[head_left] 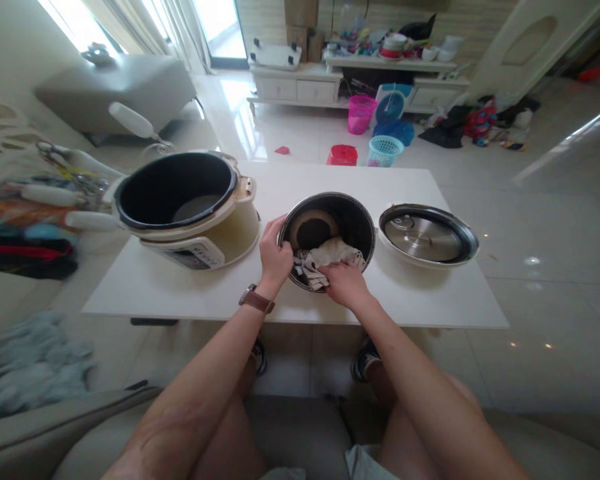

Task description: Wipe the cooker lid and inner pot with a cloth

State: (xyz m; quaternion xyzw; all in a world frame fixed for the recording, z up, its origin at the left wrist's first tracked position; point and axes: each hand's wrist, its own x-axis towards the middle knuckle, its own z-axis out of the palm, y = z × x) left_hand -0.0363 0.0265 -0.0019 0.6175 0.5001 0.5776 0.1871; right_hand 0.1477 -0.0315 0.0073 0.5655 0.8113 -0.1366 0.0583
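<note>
Tilted toward me on the white table stands a dark inner pot (363,223), its mouth facing my body. My left hand (276,257) is closed around its left rim, the thumb at the edge. Inside the pot, my right hand (347,283) presses a crumpled light cloth (333,253) against the near wall; some of its fingers are hidden in the folds. To the left is a cream electric cooker body (240,233), open at the top with a dark interior and a control panel in front. The cooker lid (425,237) lies upside down to the right, its metal inner side up.
The white table (190,293) ends close to my knees. Beyond its far edge are a red stool (342,155), a light blue basket (385,150) and a pink basket (361,115). A rack with white-tipped arms (93,220) holds clothes at the left, near the cooker.
</note>
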